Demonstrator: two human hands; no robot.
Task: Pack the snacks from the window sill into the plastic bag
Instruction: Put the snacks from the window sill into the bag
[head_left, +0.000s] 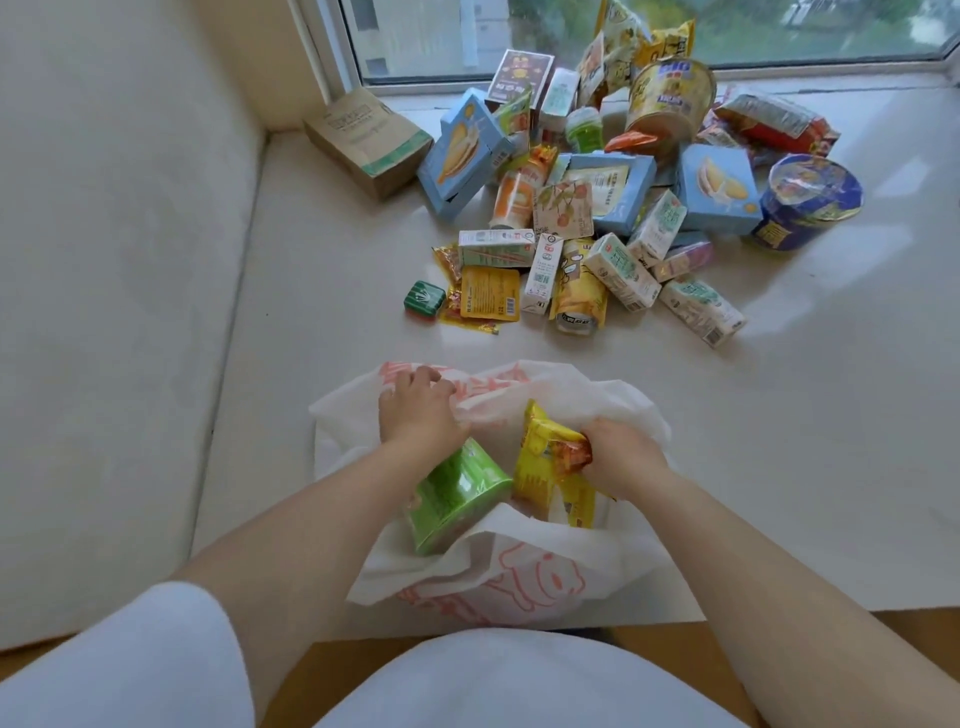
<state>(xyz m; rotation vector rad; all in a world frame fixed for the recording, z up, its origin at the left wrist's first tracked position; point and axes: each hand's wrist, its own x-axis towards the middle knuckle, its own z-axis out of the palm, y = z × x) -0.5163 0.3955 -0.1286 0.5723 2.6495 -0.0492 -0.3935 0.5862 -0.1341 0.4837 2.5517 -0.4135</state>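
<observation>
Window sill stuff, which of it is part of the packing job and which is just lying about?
Part of the job:
plastic bag, held open by left hand
yellow packet, gripped by right hand
green box, already in the bag
snack pile on the sill

Just lying about:
brown paper bag
window frame

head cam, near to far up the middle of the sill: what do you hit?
White plastic bag with the green box in it → yellow flat packet → orange bottle → dark red box by the window.
</observation>
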